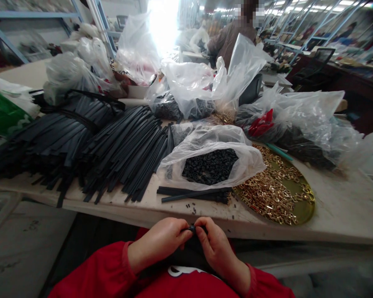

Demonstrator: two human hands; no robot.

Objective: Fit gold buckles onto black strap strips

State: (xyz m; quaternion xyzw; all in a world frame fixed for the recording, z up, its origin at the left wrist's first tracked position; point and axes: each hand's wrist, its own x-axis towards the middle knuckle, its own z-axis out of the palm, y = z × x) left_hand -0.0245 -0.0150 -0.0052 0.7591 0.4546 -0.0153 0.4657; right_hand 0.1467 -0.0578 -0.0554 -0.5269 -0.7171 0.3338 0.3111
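My left hand (pixel 161 242) and my right hand (pixel 216 248) meet just below the table's front edge, both pinched on a small black piece (pixel 192 228) held between the fingertips. Red sleeves cover both wrists. Right in front of them a few black strips (pixel 194 194) lie on the table. Behind those an open clear plastic bag (pixel 205 145) holds a heap of small black beads (pixel 209 165). To the right a round tray (pixel 307 209) carries a pile of gold metal clasps (pixel 273 194).
A large pile of black straps (pixel 90 140) covers the left of the wooden table (pixel 338 211). More clear bags (pixel 301 120) of dark parts stand behind. A person in brown (pixel 228 37) sits at the far side. Blue shelving (pixel 6 25) runs along the back left.
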